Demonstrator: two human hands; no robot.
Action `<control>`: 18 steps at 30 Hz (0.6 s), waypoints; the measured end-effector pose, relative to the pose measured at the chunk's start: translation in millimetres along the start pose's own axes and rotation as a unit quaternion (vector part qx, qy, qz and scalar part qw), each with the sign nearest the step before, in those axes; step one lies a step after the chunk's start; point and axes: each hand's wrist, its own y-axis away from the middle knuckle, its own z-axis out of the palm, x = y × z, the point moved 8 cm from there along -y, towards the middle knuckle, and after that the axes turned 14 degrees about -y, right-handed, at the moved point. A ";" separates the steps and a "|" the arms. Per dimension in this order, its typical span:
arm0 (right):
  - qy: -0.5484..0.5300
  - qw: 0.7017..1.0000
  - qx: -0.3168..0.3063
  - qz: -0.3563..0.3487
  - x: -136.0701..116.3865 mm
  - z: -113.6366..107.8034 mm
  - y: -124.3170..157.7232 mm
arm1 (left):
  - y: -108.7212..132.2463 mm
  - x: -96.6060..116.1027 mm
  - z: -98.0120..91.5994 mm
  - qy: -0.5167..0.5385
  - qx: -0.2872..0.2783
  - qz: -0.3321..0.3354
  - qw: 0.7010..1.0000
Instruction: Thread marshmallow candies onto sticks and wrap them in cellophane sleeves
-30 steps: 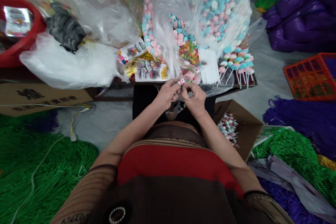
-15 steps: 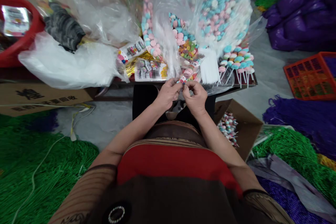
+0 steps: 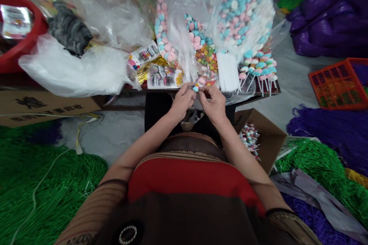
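Observation:
A small blue, white and pink marshmallow candy [image 3: 196, 89] sits at the fingertips of my left hand [image 3: 183, 101], at the table's front edge. My left fingers are curled around it. Close beside it on the right, my right hand [image 3: 214, 103] has thumb and forefinger pinched together; what lies between them is too small to make out. Just beyond my fingers are a pink candy [image 3: 202, 80] and clear plastic. A pile of gummy rings [image 3: 207, 58] lies behind. White sticks [image 3: 227, 72] are stacked to the right, beside marshmallow lollipops [image 3: 260, 64].
A large bag of marshmallows [image 3: 241, 7] stands at the back. Printed wrappers [image 3: 164, 76], a white plastic bag [image 3: 77, 71] and a red basin [image 3: 40, 26] are to the left. A cardboard box [image 3: 271, 143] with wrapped candies stands low right, near an orange crate [image 3: 342, 84].
My fingers have shifted slightly apart, and the blue candy now shows between them where a dotted wrapper piece showed before. The pink candy beyond them is more visible.

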 end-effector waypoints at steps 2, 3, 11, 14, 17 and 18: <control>-0.002 1.000 0.006 0.007 3.7 1.7 0.3 | 4.6 3.5 1.8 0.046 -0.008 -0.015 0.999; -0.005 1.000 0.009 0.014 6.1 2.1 0.6 | 6.0 4.5 1.8 0.060 -0.005 -0.018 0.998; 0.002 0.997 0.023 0.069 25.7 5.1 4.0 | 5.7 1.2 5.2 0.118 -0.014 -0.024 0.993; 0.014 0.997 0.025 0.072 27.8 6.7 5.0 | 7.8 1.4 6.5 0.124 -0.014 -0.039 0.991; 0.010 0.998 0.025 0.060 23.4 7.0 5.3 | 9.4 1.4 7.6 0.122 -0.012 -0.044 0.991; 0.006 0.998 0.023 0.055 21.7 7.4 5.4 | 9.5 1.0 7.8 0.120 -0.012 -0.044 0.992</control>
